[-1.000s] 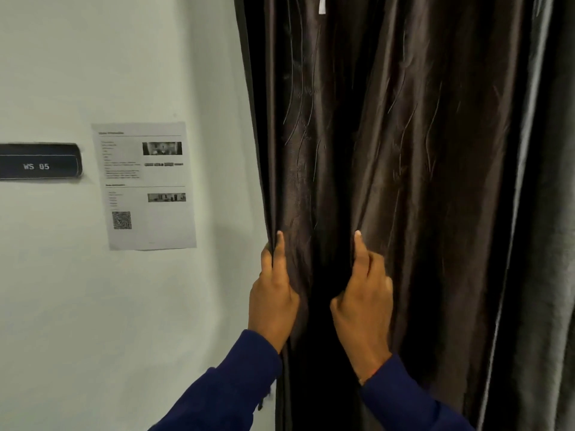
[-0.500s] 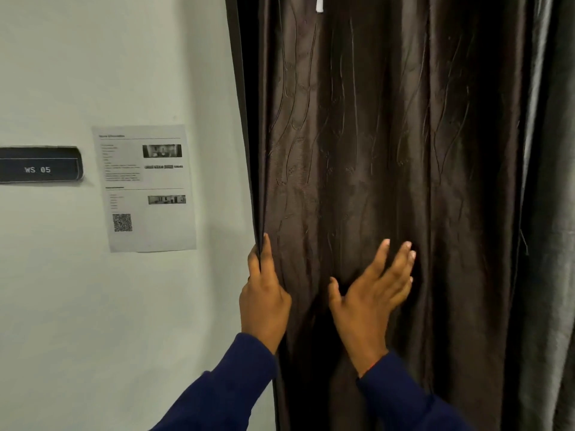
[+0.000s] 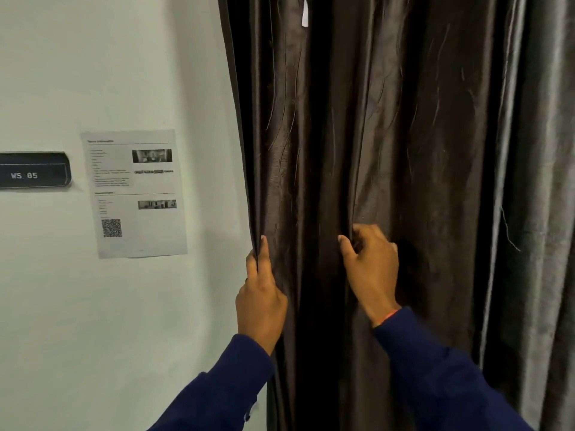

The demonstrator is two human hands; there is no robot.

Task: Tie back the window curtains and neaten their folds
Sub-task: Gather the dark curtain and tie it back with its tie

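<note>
Hands both grasp the brown curtain (image 3: 389, 135): your left hand (image 3: 261, 293) pinches its edge at 7 o'clock, your right hand (image 3: 370, 265) clenches a fold at 5, fingertips buried in fabric.

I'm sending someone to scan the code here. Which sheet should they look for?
Start at the dark brown curtain and look left along the pale wall. The printed sheet hangs between the curtain's edge and a dark plaque reading WS 05; only the sheet is white and carries a square code at lower left.
</note>
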